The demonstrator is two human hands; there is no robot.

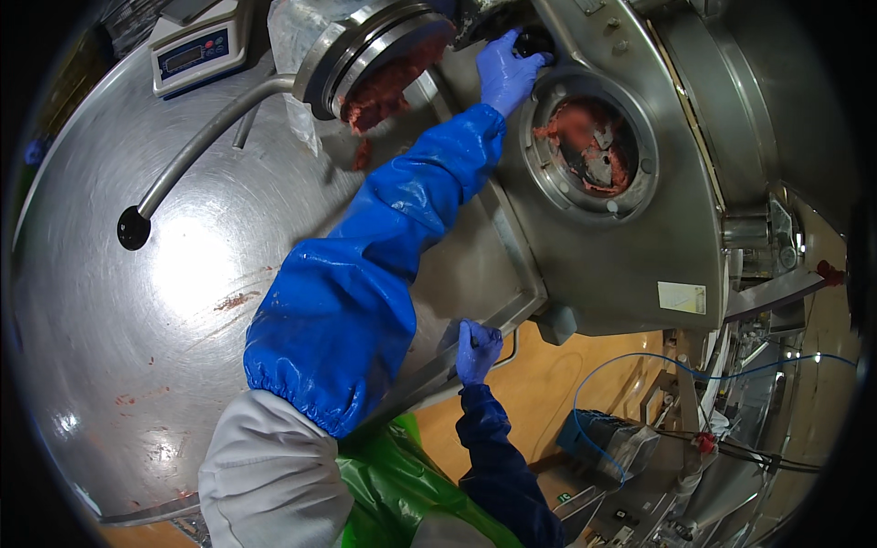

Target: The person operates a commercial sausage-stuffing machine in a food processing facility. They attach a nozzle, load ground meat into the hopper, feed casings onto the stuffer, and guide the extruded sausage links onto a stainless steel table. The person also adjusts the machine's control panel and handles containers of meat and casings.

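My left hand [512, 73] in a purple glove reaches up under a blue sleeve, fingers curled on a black knob [535, 40] atop the steel machine [610, 265]. Just below it is a round opening [586, 146] holding red minced meat and dark metal parts. Left of the hand, a steel outlet head [324, 68] with meat [375, 102] hanging from it stands over a large round steel table [100, 301]. My gloved right hand [479, 352] is closed at the steel tray's edge [523, 300], around something dark that I cannot make out.
A scale [194, 55] sits at the table's upper left. A curved steel bar [196, 151] with a black end crosses the table. Right and below are orange floor [539, 384], a blue crate [585, 434], hoses and machine framework [758, 274].
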